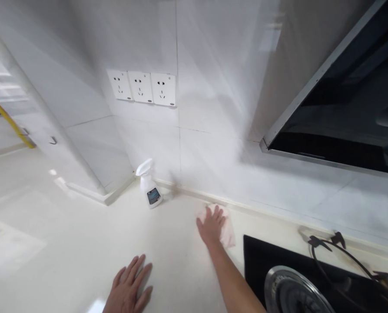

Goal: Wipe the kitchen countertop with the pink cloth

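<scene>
R hand [210, 227] is lying palm-down on a pale pink, thin, crumpled cloth [227, 232], fingers spreading loosely over it w/o clenching. Cloth is sitting on the glossy off-white countertop [76, 243], nr the foot of the white tiled wall [210, 165], btwn a white plastic spray bottle w/ dark label [151, 189] and a flat black hob [254, 256]. L hand [128, 284] is resting on the countertop closer to camera, fingers extending, released. Bottle is standing nr the wall corner, below 3 white square sockets [140, 87]. A black metal ring w/ prongs [319, 242] is partly overlapping the hob's rear edge; a dark silver-framed panel [343, 121] is hanging above.
</scene>
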`<state>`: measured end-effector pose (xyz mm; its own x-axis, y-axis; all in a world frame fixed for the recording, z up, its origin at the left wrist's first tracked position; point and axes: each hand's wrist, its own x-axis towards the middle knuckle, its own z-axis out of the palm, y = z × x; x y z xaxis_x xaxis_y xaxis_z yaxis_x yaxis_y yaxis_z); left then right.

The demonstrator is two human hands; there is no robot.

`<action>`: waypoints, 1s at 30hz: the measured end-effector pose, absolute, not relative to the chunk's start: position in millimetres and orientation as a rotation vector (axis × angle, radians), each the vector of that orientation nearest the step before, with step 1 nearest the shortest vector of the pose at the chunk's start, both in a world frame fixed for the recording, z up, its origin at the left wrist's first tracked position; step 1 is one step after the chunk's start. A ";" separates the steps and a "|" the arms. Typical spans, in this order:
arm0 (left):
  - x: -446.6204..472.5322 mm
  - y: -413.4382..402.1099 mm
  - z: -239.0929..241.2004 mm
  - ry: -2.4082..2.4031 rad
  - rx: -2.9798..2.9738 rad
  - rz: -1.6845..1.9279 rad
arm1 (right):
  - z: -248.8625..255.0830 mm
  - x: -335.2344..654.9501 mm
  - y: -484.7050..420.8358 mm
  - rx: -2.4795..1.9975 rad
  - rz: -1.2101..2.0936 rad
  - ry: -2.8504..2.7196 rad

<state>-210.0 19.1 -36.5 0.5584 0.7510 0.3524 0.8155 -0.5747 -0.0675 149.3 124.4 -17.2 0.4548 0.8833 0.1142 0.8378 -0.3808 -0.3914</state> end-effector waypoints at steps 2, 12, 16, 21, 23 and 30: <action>-210.1 18.5 -35.8 -1.314 -2.568 -0.435 | -14.9 109.7 118.3 -2.174 0.195 -1.641; -213.1 17.4 -38.2 -1.325 -2.554 -0.494 | -33.1 77.2 32.0 -1.736 0.222 -2.046; -211.2 17.5 -36.4 -1.348 -2.573 -0.512 | -33.2 164.8 54.3 -2.136 0.140 -1.752; -210.0 17.5 -40.2 -1.374 -2.557 -0.530 | -31.0 232.1 44.4 -2.273 0.020 -1.579; -209.5 17.6 -41.3 -1.362 -2.546 -0.539 | -35.0 224.6 22.4 -2.261 -0.012 -1.604; -208.6 17.6 -39.3 -1.326 -2.529 -0.526 | -103.3 136.0 -109.4 -1.902 -0.330 -1.721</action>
<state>-208.6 17.6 -39.3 0.5239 0.7417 0.4189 0.8271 -0.5605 -0.0422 136.0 -109.4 -103.3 0.1505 0.8379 0.5247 0.9726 -0.0304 -0.2305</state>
